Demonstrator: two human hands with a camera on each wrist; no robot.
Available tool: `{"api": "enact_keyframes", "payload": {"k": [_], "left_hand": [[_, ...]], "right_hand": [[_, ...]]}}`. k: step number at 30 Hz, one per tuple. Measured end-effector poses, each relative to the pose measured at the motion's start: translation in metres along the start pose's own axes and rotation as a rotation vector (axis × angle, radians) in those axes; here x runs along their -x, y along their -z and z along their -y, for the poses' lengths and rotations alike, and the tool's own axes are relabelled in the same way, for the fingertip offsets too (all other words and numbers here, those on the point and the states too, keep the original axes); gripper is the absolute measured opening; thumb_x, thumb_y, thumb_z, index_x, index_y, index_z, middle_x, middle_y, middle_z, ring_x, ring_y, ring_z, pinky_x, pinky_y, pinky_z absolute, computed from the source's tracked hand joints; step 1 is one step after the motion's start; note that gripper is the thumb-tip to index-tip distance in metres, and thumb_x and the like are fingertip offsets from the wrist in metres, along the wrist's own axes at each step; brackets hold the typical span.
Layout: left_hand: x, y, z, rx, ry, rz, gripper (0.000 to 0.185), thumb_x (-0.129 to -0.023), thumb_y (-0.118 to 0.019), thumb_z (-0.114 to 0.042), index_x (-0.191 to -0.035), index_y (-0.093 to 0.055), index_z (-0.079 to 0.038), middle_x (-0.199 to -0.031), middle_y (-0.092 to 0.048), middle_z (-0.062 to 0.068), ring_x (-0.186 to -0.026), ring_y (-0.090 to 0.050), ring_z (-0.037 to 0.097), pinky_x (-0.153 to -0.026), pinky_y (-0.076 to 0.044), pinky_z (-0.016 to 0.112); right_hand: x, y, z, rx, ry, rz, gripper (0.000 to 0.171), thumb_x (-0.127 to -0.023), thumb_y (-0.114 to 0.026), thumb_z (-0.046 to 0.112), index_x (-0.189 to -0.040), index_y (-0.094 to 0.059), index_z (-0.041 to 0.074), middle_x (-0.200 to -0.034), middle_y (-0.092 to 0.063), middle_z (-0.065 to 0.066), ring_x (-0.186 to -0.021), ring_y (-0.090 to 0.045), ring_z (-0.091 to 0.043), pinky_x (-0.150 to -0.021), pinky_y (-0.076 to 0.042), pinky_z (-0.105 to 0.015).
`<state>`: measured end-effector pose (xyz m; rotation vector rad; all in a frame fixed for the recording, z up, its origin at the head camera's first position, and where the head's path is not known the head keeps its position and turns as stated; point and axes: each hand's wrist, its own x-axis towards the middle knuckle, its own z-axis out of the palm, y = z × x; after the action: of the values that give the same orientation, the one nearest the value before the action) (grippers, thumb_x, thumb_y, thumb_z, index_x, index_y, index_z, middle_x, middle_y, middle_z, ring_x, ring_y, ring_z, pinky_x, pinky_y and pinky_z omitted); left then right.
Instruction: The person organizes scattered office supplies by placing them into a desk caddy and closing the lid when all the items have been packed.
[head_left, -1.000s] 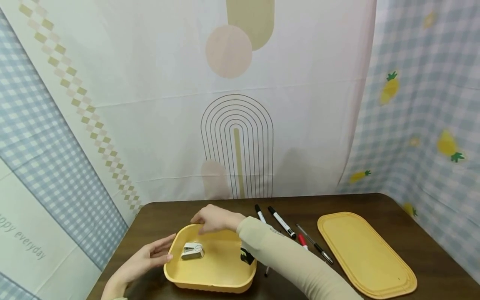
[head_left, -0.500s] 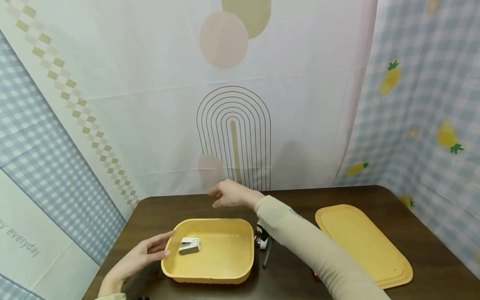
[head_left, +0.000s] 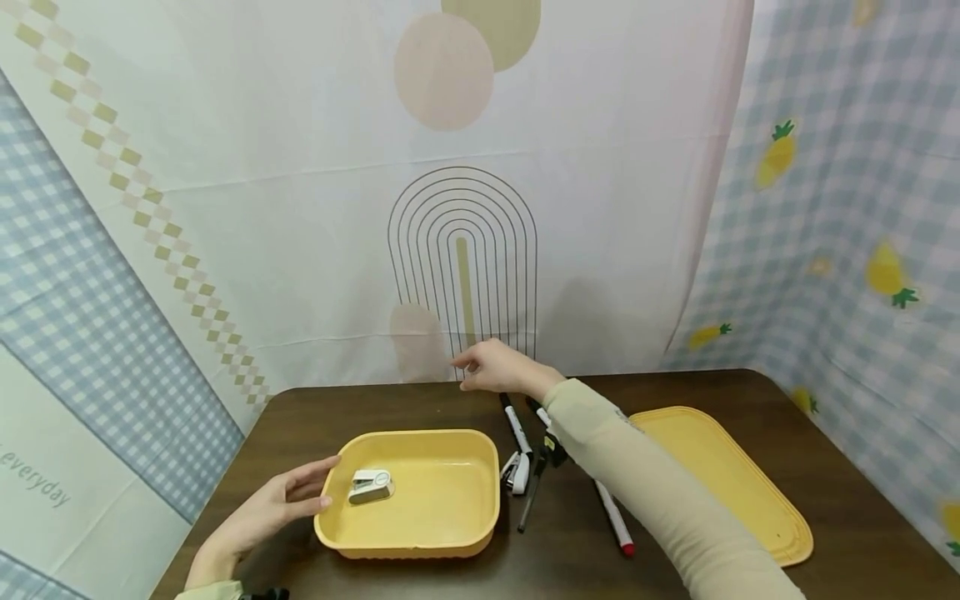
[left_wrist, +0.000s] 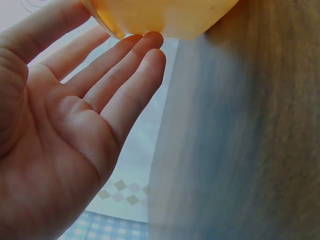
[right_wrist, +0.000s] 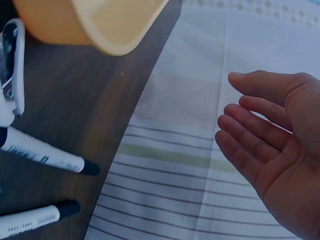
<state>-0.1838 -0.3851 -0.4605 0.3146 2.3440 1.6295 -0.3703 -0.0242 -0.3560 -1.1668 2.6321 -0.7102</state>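
My left hand point(head_left: 258, 517) touches the left rim of a yellow plastic bin point(head_left: 420, 533) with its thumb and fingertips. In the left wrist view the fingers are fairly straight against the bin's outer wall point(left_wrist: 175, 20). Inside the bin, to the left, lies a small white and grey stapler point(head_left: 371, 487). My right hand point(head_left: 491, 367) hangs in the air near the table's far edge, holding nothing. Its fingers point(right_wrist: 250, 135) are loosely bent, with the thumb apart. Below it, right of the bin, are a second white stapler point(head_left: 521, 473) and a white marker with a black cap point(head_left: 516, 427).
Near the second stapler lies a dark pen point(head_left: 530, 500). A red-tipped marker point(head_left: 617, 525) and another black-capped marker point(right_wrist: 40, 217) are partly hidden by the right sleeve in the head view. A flat yellow lid point(head_left: 727, 475) lies at the right. Patterned cloth hangs behind the table.
My right hand has lifted from the bin's far rim and moved up and to the right. The left hand stays at the left rim; the stapler lies still inside. The view has shifted slightly.
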Motion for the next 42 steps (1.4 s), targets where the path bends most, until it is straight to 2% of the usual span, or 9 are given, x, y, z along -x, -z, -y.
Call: {"api": "enact_keyframes", "payload": {"k": [8,15,23,30,34,35,37,41,42], "left_hand": [[0.001,-0.001,0.004,0.001,0.005,-0.004,0.067,-0.101,-0.062,-0.014,-0.155,-0.028,0.007,-0.155,-0.031,0.034,-0.137,-0.038,0.050,-0.093,-0.048,0.022],[0.004,-0.003,0.005,-0.020,0.067,-0.038,0.070,-0.099,-0.065,-0.019,-0.156,-0.031,0.003,-0.156,-0.034,0.029,-0.136,-0.044,0.043,-0.096,-0.049,0.026],[0.004,-0.004,0.005,-0.054,0.066,-0.059,0.068,-0.099,-0.066,-0.020,-0.155,-0.034,0.002,-0.155,-0.036,0.029,-0.133,-0.049,0.034,-0.094,-0.048,0.024],[0.003,-0.003,0.003,-0.034,0.045,-0.056,0.069,-0.099,-0.066,-0.018,-0.155,-0.033,0.003,-0.155,-0.035,0.029,-0.135,-0.044,0.043,-0.094,-0.047,0.022],[0.003,-0.003,0.003,-0.053,0.044,-0.055,0.068,-0.099,-0.066,-0.019,-0.154,-0.034,0.003,-0.154,-0.037,0.029,-0.134,-0.045,0.043,-0.094,-0.048,0.024],[0.003,-0.004,0.003,-0.057,0.051,-0.062,0.068,-0.098,-0.067,-0.020,-0.154,-0.034,0.002,-0.154,-0.038,0.028,-0.134,-0.045,0.042,-0.094,-0.048,0.025],[0.004,-0.004,0.004,-0.062,0.063,-0.072,0.069,-0.098,-0.068,-0.020,-0.154,-0.035,0.002,-0.154,-0.039,0.027,-0.134,-0.046,0.040,-0.094,-0.048,0.025],[0.003,-0.004,0.004,-0.047,0.045,-0.075,0.069,-0.097,-0.068,-0.018,-0.155,-0.034,0.001,-0.155,-0.036,0.028,-0.135,-0.043,0.045,-0.093,-0.047,0.023],[0.003,-0.004,0.004,-0.048,0.035,-0.071,0.069,-0.098,-0.067,-0.017,-0.155,-0.034,0.001,-0.155,-0.035,0.029,-0.135,-0.043,0.046,-0.093,-0.047,0.022]], "right_hand": [[0.011,0.003,-0.017,0.001,-0.033,-0.021,0.046,-0.095,-0.072,0.017,-0.138,-0.062,0.007,-0.134,-0.065,-0.008,-0.119,-0.061,-0.025,-0.097,-0.051,-0.036],[0.022,-0.003,-0.042,0.005,-0.086,-0.023,0.045,-0.094,-0.072,0.016,-0.136,-0.063,0.005,-0.133,-0.065,-0.012,-0.117,-0.062,-0.026,-0.095,-0.052,-0.038],[0.032,-0.010,-0.077,0.017,-0.168,-0.047,0.047,-0.092,-0.073,0.012,-0.135,-0.061,-0.003,-0.128,-0.066,-0.018,-0.115,-0.063,-0.032,-0.094,-0.053,-0.042],[0.037,-0.013,-0.105,0.023,-0.228,-0.073,0.045,-0.091,-0.073,0.011,-0.133,-0.062,-0.005,-0.127,-0.067,-0.018,-0.118,-0.061,-0.035,-0.097,-0.051,-0.045],[0.043,-0.016,-0.116,0.027,-0.226,-0.065,0.043,-0.089,-0.075,0.013,-0.128,-0.066,-0.005,-0.120,-0.070,-0.017,-0.115,-0.063,-0.035,-0.096,-0.051,-0.045],[0.042,-0.020,-0.127,0.031,-0.194,-0.075,0.042,-0.089,-0.075,0.016,-0.126,-0.068,-0.003,-0.117,-0.071,-0.015,-0.112,-0.064,-0.034,-0.093,-0.053,-0.042],[0.045,-0.021,-0.129,0.031,-0.192,-0.071,0.042,-0.089,-0.076,0.017,-0.125,-0.068,-0.003,-0.115,-0.071,-0.015,-0.109,-0.065,-0.033,-0.090,-0.054,-0.041],[0.046,-0.027,-0.133,0.040,-0.219,-0.076,0.043,-0.089,-0.076,0.015,-0.126,-0.067,-0.004,-0.114,-0.071,-0.016,-0.107,-0.065,-0.033,-0.090,-0.054,-0.042],[0.048,-0.024,-0.124,0.043,-0.256,-0.067,0.043,-0.088,-0.076,0.012,-0.126,-0.066,-0.006,-0.114,-0.071,-0.017,-0.108,-0.065,-0.034,-0.092,-0.053,-0.043]]}}
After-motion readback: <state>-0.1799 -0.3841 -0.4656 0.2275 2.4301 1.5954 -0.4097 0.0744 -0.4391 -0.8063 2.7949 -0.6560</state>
